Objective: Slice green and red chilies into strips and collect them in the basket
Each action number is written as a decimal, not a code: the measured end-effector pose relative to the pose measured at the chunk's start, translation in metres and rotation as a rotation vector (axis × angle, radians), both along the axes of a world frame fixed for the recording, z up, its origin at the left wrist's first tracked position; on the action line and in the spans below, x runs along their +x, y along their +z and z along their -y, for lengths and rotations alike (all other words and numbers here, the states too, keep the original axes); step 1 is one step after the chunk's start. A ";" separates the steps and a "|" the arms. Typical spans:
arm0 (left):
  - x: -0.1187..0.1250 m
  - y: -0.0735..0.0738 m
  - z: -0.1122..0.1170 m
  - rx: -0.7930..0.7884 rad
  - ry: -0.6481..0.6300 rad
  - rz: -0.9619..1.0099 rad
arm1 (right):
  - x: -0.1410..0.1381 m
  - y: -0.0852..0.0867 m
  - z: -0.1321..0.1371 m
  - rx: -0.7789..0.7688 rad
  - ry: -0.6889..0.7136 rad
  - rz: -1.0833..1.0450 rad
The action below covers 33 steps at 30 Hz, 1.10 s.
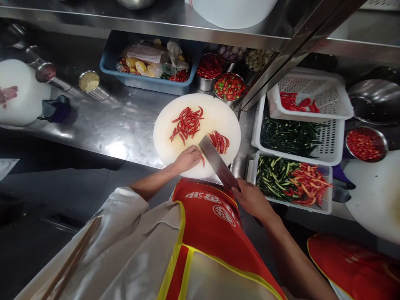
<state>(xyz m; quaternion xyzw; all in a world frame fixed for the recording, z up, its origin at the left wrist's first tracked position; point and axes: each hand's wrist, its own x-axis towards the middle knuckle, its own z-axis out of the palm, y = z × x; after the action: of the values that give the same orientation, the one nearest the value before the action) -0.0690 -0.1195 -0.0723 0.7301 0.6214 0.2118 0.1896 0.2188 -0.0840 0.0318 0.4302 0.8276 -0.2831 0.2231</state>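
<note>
A round white cutting board [218,112] lies on the steel counter. On it sit a pile of whole red chillies [186,123] and a smaller heap [219,141] by the blade. My right hand [252,200] is closed round the handle of a cleaver [217,161], whose blade slants across the board's near edge. My left hand [187,158] rests curled on the board left of the blade, fingertips pinning a single red chilli [202,160].
White baskets at right hold green chillies [289,135], red chillies [296,103], and mixed ones [290,179]. Steel bowls of chopped chilli [229,86] and a blue tub [150,66] stand behind the board. Another red apron [353,260] shows at lower right.
</note>
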 end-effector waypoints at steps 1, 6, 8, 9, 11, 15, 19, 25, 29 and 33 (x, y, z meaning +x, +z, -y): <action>0.000 0.000 0.000 0.019 -0.012 0.000 | 0.000 0.001 0.000 -0.002 0.002 0.002; 0.002 -0.001 -0.002 0.032 -0.116 -0.007 | -0.004 0.004 -0.001 -0.014 0.004 0.017; 0.002 -0.002 -0.004 0.023 -0.113 0.000 | -0.004 0.006 -0.002 -0.023 0.007 0.022; 0.001 -0.002 -0.004 0.018 -0.111 0.004 | -0.004 0.007 -0.002 -0.032 0.004 0.025; 0.001 -0.004 -0.003 0.011 -0.111 0.011 | -0.001 0.011 -0.001 -0.053 -0.009 0.033; 0.000 -0.007 -0.002 0.017 -0.130 0.021 | 0.006 0.020 0.000 -0.091 -0.020 0.011; -0.001 -0.009 -0.002 0.022 -0.153 0.005 | 0.006 0.021 0.001 -0.124 -0.041 -0.019; -0.001 -0.006 -0.004 0.016 -0.173 -0.005 | 0.001 0.019 0.003 -0.108 -0.003 0.048; 0.000 -0.004 -0.005 -0.002 -0.168 0.018 | -0.001 0.023 0.005 -0.127 0.011 0.103; 0.000 -0.005 -0.006 0.001 -0.180 0.017 | -0.022 0.008 0.010 -0.141 -0.037 0.133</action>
<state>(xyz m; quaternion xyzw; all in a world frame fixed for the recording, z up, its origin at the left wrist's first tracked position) -0.0689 -0.1136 -0.0774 0.7812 0.5517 0.2002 0.2128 0.1968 -0.0936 0.0397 0.4464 0.7809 -0.3156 0.3021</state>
